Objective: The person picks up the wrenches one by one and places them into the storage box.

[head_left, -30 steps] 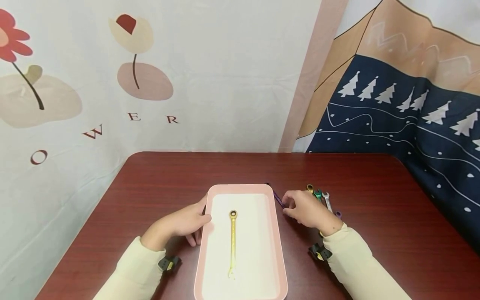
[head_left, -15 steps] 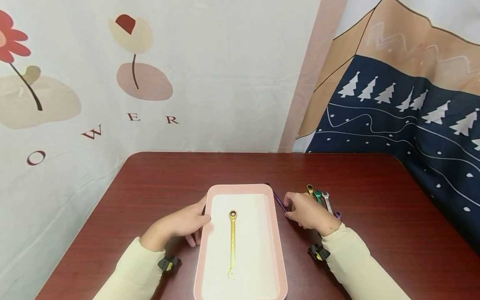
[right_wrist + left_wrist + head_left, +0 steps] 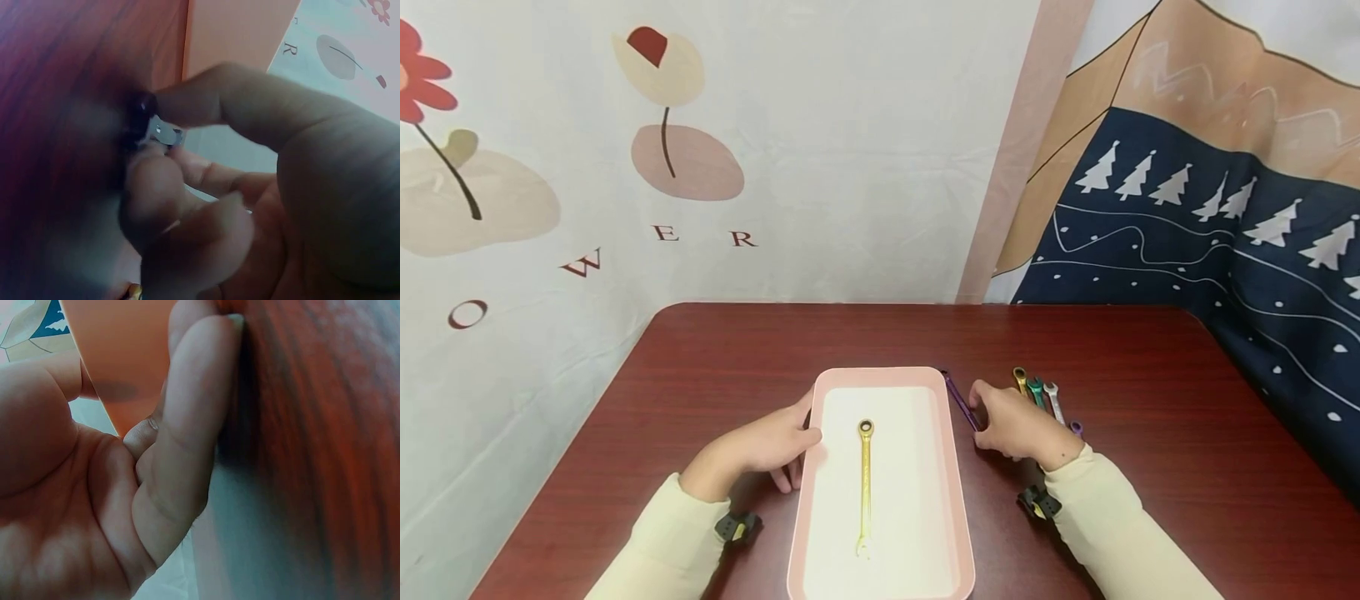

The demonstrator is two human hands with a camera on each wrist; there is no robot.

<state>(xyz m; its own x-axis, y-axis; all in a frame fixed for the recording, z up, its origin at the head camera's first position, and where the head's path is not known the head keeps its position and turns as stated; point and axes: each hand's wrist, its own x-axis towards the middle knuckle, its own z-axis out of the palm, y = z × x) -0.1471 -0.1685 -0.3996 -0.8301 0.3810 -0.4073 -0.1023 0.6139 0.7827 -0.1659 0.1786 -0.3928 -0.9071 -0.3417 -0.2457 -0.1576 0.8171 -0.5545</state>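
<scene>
- Nearest to you, your two cream sleeves are coming in from the bottom of the head view, one on each side of the pink tray (image 3: 956, 508).
- The pink tray is lying lengthwise on the dark red table (image 3: 1150, 467), and a gold wrench (image 3: 866, 483) is lying inside it along the middle, ring end pointing away from you.
- Your left hand (image 3: 760, 450) is resting against the tray's left wall; in the left wrist view your thumb and fingers (image 3: 187, 425) are pinching that wall between them.
- Your right hand (image 3: 1018, 427) is sitting on the table just right of the tray, and your thumb and curled fingers are closing on a purple wrench (image 3: 958, 400). The right wrist view is showing its dark end (image 3: 142, 109) held between your fingertips, close to the tabletop.
- The purple wrench is lying slantwise just beside the tray's far right corner, its far end poking out beyond your fingers.
- Just beyond your right hand, a small cluster of wrenches (image 3: 1037, 392) in gold, green and silver is lying on the table, partly hidden by your knuckles.
- Farther back, a flower-printed cloth (image 3: 700, 150) is hanging behind the table.
</scene>
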